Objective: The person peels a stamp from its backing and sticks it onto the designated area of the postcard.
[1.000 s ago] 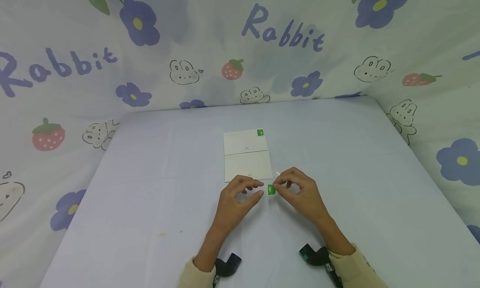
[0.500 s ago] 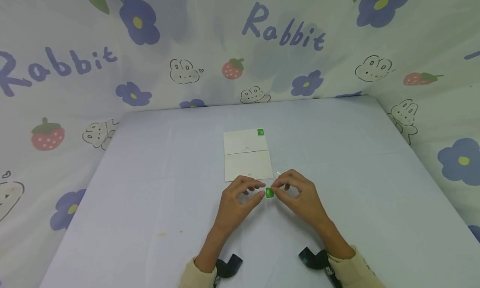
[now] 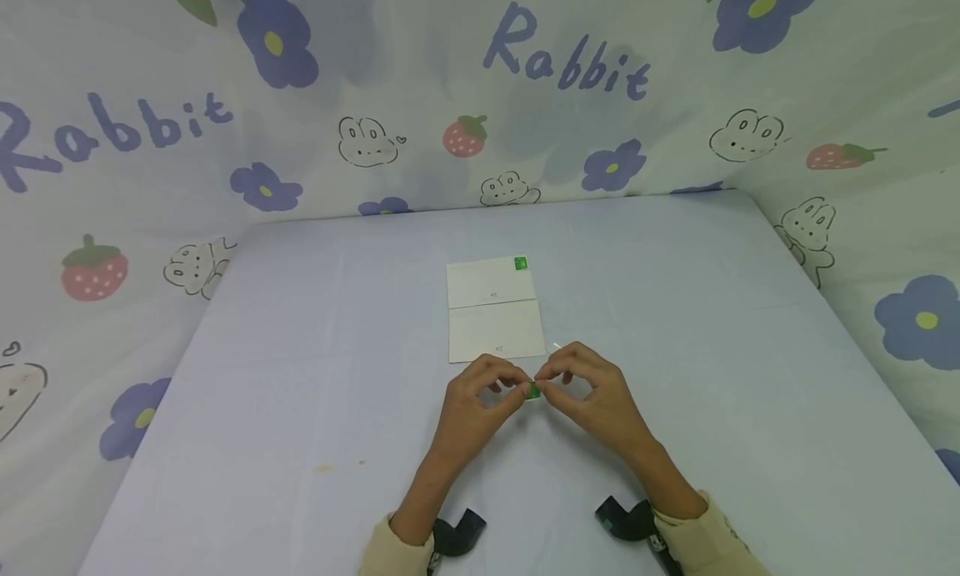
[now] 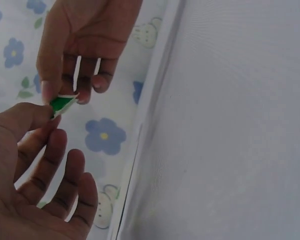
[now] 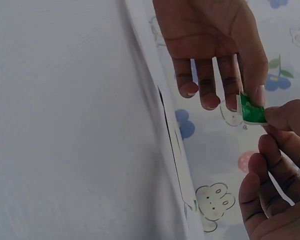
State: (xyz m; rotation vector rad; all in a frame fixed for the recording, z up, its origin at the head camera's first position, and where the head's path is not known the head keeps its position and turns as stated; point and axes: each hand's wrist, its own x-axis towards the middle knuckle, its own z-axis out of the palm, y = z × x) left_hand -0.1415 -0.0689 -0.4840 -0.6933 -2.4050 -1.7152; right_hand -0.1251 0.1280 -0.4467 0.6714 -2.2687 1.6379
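Note:
Low over the table in the head view, a small green stamp (image 3: 533,390) with a pale border sits between both hands. My left hand (image 3: 474,403) pinches one corner of it between thumb and forefinger. From the other side, my right hand (image 3: 597,397) pinches it with thumb and fingertips, so much of it is covered. In the left wrist view the stamp (image 4: 63,104) looks folded or tilted, showing white edges. The right wrist view shows its glossy green face (image 5: 251,110). Just beyond the hands lie two white envelope-like panels (image 3: 495,330), a green stamp (image 3: 521,263) in the far right corner.
A pale cloth covers the table (image 3: 337,309). A thin whitish sliver (image 3: 557,346) lies beside the panels' near right corner. Black wrist mounts (image 3: 459,533) hang by both cuffs. Behind stands a printed curtain (image 3: 420,67) with rabbits and flowers.
My right hand has moved left and slightly nearer, bringing the green stamp to my left fingers, which now pinch it too. The panels have stayed in place.

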